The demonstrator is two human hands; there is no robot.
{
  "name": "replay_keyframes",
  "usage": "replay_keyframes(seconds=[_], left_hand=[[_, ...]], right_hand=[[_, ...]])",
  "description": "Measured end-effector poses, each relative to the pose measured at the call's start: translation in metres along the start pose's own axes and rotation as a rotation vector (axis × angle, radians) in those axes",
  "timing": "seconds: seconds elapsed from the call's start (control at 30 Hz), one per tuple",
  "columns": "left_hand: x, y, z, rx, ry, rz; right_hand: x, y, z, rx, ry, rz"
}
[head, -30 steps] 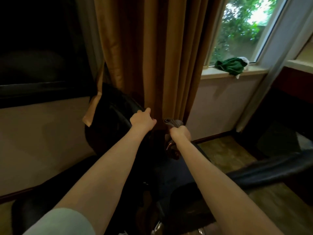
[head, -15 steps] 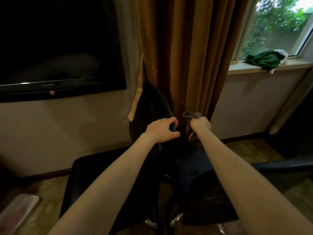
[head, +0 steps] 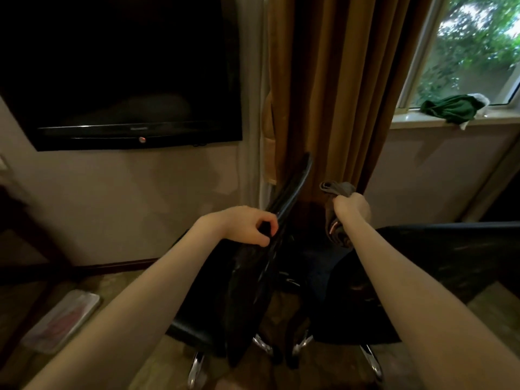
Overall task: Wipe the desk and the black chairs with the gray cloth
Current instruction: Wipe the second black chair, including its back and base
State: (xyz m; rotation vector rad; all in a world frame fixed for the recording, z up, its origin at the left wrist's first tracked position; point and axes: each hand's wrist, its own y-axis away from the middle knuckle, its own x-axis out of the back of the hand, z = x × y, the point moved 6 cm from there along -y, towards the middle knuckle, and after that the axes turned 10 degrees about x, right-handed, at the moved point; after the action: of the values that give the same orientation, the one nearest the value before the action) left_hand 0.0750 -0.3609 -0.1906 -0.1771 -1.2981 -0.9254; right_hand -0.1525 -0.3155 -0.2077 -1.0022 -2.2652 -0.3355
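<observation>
Step in hand: the chair stage of the job, judged from the grip and where the cloth is. The left hand (head: 247,225) is curled round the thin edge of the backrest of the left chair (head: 244,280), with thumb and fingers clamped on it. The right hand (head: 351,206) is fisted round the gray cloth (head: 336,190). The cloth is bunched, one end poking above the fist and the rest hanging below it. It sits just right of the backrest, in front of the curtain (head: 337,80). Whether it touches the chair cannot be confirmed.

Next move, in my judgement: the left hand steadies or turns the chair while the right hand lays the cloth on the backrest face and draws it along. The bunched cloth would need spreading to cover the surface. The chair stands on slim metal legs and may shift under pressure, so the bracing grip matters.

Count:
- Two hands.
- One gray cloth.
- Two black chairs; the right chair (head: 450,249) lies low to the right, held by neither hand.
- Four shiny chair legs (head: 197,367) along the bottom.
- One television (head: 126,66) on the wall.
- One window (head: 472,46).
- One green cloth (head: 453,108) on the sill.
- One flat pale packet (head: 62,319) on the floor at left.

The counter cannot be identified in this view.
</observation>
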Motion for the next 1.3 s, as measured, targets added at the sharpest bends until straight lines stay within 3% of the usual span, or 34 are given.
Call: replay_keyframes(seconds=[0.17,0.37,0.73,0.9,1.13,1.23,1.3], left_hand=[[0.009,0.052,-0.021,0.219,0.022,-0.100],[0.010,0.067,-0.014,0.262,0.010,0.268],[-0.040,0.089,-0.035,0.683,-0.142,0.675],[-0.058,0.102,-0.051,0.707,-0.126,0.882],[-0.064,0.115,-0.061,0.747,-0.092,0.950],[-0.104,0.119,-0.040,0.575,-0.046,1.054],[-0.145,0.106,-0.024,0.481,0.110,0.913]], right_hand=[[-0.003,0.038,0.010,0.011,-0.047,0.031],[-0.018,0.076,0.013,0.024,-0.164,0.010],[-0.056,0.108,0.047,0.110,-0.343,-0.097],[-0.087,0.127,0.068,0.247,-0.446,-0.110],[-0.134,0.166,0.091,0.300,-0.591,-0.194],[-0.136,0.182,0.099,0.363,-0.579,-0.177],[-0.137,0.192,0.103,0.419,-0.582,-0.162]])
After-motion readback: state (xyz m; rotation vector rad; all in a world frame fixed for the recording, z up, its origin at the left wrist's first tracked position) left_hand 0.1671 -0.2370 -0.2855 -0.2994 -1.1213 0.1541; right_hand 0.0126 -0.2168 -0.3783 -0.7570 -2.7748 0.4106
